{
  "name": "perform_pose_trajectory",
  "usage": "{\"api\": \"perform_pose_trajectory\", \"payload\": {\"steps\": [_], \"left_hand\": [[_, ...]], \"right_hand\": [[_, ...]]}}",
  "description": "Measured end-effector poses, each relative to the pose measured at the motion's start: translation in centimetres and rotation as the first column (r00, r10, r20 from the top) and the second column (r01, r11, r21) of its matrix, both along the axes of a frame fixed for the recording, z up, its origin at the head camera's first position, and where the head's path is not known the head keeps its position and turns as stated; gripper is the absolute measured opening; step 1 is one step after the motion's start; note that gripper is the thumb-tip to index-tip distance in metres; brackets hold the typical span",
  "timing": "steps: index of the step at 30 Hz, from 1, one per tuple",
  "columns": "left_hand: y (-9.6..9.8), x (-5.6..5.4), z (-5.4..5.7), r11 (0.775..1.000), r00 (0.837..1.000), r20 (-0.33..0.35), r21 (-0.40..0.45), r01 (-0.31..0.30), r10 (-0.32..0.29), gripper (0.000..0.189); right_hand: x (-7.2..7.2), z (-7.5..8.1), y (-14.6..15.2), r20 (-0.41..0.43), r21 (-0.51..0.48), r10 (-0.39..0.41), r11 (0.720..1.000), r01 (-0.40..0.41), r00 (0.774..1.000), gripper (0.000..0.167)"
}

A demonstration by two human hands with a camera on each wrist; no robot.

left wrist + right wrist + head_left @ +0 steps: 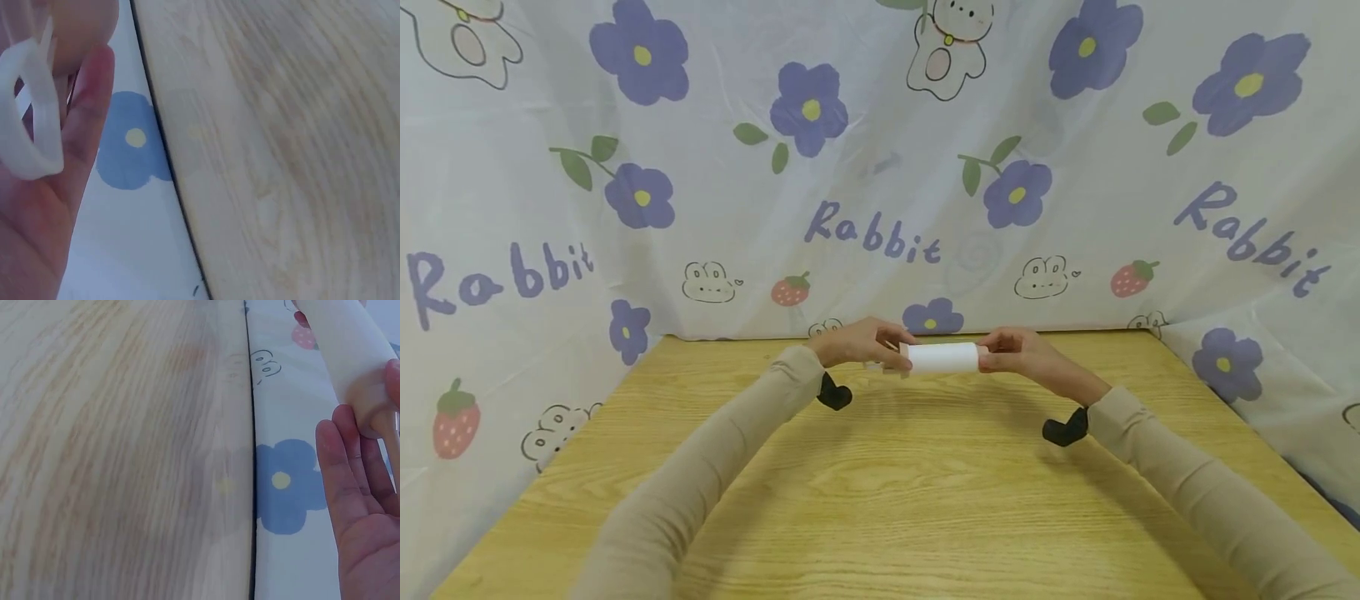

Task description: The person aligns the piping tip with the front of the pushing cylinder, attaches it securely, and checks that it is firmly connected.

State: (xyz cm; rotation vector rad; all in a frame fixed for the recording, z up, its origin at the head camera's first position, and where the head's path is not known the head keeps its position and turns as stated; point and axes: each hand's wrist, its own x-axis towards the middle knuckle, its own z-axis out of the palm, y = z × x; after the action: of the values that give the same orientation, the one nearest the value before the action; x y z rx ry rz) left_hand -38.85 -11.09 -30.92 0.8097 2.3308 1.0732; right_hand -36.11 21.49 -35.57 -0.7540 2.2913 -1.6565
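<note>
A white roller (943, 357) with pale beige ends lies level between both hands, held near the table's far edge in the head view. My left hand (857, 342) pinches its left end with thumb and fingers. A white plastic loop (49, 153) shows beside the left palm (31, 219) in the left wrist view. My right hand (1033, 357) grips the other end. Over in the right wrist view, the roller (350, 347) narrows at a beige end to a thin shaft, with the right fingers (340, 456) around that end. Its exact kind is unclear.
A wood-grain table (880, 492) spreads below the hands. Behind it and at the sides hangs a white cloth (880, 183) printed with purple flowers, strawberries and rabbits. Black wrist mounts (1066, 427) sit at both cuffs.
</note>
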Motion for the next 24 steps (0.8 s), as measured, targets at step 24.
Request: {"api": "perform_pose_trajectory", "payload": {"steps": [24], "left_hand": [[-2.2, 0.2, -1.7, 0.999, 0.999, -0.010, 0.009, -0.052, 0.052, 0.065]], "right_hand": [[0.5, -0.8, -0.4, 0.041, -0.007, -0.021, 1.000, 0.021, 0.999, 0.037]]}}
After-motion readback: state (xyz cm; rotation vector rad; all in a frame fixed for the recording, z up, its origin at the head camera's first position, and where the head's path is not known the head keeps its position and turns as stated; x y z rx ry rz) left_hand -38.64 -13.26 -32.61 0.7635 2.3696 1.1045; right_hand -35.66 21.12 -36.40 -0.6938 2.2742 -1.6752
